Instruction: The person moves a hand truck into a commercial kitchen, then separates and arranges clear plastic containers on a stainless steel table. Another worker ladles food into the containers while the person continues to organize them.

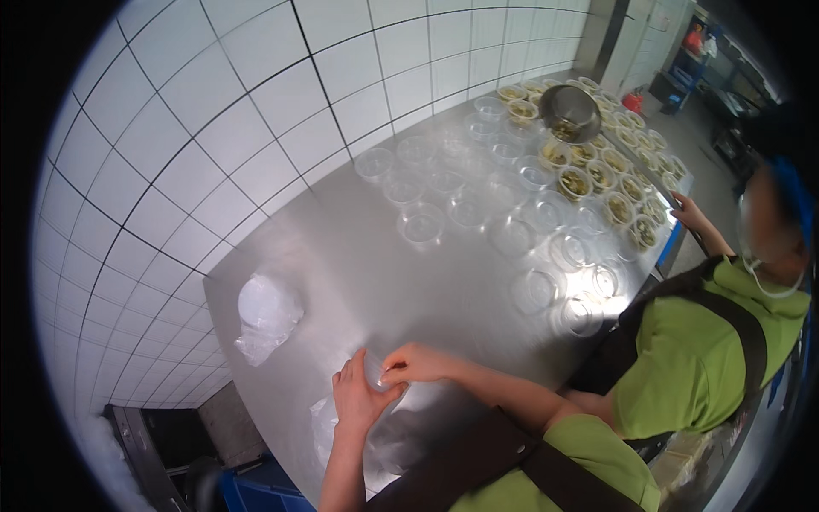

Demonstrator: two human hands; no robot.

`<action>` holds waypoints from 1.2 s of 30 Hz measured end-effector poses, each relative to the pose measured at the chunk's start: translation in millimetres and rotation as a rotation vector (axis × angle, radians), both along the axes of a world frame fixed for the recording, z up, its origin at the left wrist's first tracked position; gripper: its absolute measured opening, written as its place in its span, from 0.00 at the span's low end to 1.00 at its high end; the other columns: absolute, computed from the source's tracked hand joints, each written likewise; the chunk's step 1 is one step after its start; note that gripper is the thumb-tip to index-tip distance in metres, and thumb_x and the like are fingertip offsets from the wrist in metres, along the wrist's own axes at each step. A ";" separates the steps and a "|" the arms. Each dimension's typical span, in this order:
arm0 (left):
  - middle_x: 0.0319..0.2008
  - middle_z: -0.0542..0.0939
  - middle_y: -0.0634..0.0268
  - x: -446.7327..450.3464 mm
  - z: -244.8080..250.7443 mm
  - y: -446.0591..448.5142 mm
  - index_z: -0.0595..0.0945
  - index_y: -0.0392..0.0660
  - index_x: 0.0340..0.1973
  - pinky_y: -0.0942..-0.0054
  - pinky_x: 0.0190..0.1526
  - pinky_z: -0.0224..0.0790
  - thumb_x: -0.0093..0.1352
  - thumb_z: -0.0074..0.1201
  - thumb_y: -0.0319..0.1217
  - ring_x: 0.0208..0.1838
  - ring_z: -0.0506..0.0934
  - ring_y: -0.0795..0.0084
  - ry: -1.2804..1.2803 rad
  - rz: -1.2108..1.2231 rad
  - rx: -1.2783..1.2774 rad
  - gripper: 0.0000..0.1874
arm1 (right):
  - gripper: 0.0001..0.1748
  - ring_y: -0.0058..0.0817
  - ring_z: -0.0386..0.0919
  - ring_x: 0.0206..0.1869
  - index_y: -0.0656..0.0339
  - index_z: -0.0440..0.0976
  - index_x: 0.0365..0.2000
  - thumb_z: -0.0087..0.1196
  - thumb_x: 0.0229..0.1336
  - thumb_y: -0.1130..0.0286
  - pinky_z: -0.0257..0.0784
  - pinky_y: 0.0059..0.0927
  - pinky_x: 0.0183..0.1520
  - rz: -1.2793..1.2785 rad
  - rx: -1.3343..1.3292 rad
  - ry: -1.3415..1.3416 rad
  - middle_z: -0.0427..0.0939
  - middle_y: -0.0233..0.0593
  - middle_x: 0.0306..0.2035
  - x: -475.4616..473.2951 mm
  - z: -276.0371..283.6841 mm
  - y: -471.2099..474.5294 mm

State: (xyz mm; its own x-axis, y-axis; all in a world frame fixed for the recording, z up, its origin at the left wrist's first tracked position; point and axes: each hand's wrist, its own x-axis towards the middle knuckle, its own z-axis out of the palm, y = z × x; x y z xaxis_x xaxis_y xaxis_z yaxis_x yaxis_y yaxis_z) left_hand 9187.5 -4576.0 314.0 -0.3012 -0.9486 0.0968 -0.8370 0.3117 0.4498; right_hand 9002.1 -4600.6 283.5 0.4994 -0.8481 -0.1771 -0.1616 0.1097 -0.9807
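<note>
My left hand is curved around clear plastic cups near the front of the stainless steel table. At their right side, the bent fingers of my right hand touch the clear plastic at its edge. Just below my hands lies a crumpled clear plastic bag, partly behind my left forearm. Beyond them stand several separate round clear plastic cups, among them one near the middle and one farther right. How many cups my hands hold cannot be told.
A bagged stack of cups or lids lies at the table's left. At the far right stand rows of cups with greenish food. Over them a co-worker's hand holds a long-handled metal ladle. A white tiled wall borders the table.
</note>
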 end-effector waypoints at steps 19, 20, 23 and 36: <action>0.49 0.78 0.53 -0.7 -1.3 40.3 0.70 0.35 0.56 0.58 0.49 0.62 0.43 0.78 0.46 0.52 0.75 0.54 -0.011 -0.228 -0.145 0.50 | 0.15 0.30 0.78 0.41 0.61 0.80 0.41 0.58 0.62 0.61 0.71 0.31 0.47 -0.205 -0.046 0.128 0.83 0.38 0.38 -1.7 -2.7 80.6; 0.48 0.78 0.53 2.3 -0.5 41.8 0.70 0.35 0.56 0.58 0.49 0.61 0.43 0.78 0.46 0.52 0.75 0.54 -0.014 -0.228 -0.097 0.51 | 0.14 0.28 0.78 0.39 0.61 0.81 0.40 0.57 0.62 0.60 0.72 0.30 0.45 -0.245 -0.035 0.058 0.83 0.37 0.37 -3.6 -1.9 77.9; 0.51 0.77 0.52 12.8 1.2 45.2 0.69 0.36 0.58 0.57 0.52 0.61 0.43 0.77 0.49 0.54 0.74 0.53 -0.013 -0.205 -0.113 0.52 | 0.15 0.31 0.78 0.42 0.59 0.80 0.42 0.58 0.60 0.60 0.70 0.34 0.49 -0.404 -0.138 0.370 0.82 0.39 0.39 -27.4 1.4 48.8; 0.56 0.77 0.56 16.9 -8.7 52.1 0.73 0.38 0.59 0.57 0.51 0.63 0.45 0.75 0.48 0.54 0.75 0.56 -0.062 -0.312 -0.200 0.49 | 0.18 0.27 0.78 0.37 0.62 0.79 0.41 0.54 0.65 0.57 0.72 0.31 0.45 -0.065 0.055 0.214 0.82 0.41 0.34 17.4 -7.9 105.6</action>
